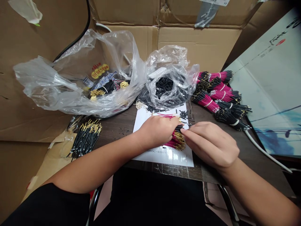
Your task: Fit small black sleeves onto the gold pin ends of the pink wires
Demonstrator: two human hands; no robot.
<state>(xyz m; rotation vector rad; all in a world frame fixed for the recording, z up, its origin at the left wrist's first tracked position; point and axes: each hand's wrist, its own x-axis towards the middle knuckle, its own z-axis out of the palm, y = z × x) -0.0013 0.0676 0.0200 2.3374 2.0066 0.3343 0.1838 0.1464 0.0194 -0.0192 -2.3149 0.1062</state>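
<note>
Over a white sheet point(152, 158), my left hand point(158, 130) is closed around black pieces with gold tips. Red wires with gold ends point(177, 142) lie under and beside that hand. My right hand point(211, 142) is pinched at the tips of the black pieces, close to my left fingertips; whatever is between its fingers is too small to make out. Short black tubes point(183, 114) are scattered on the sheet behind my hands. More of them fill an open clear bag point(164, 86) just beyond.
At the left, a large clear bag point(70, 94) holds gold-tipped bundles. A pile of black wires point(87, 138) lies in front of it. Tied red and black bundles point(223, 94) are stacked at the right, near a white cable point(265, 152). Cardboard point(199, 47) stands behind.
</note>
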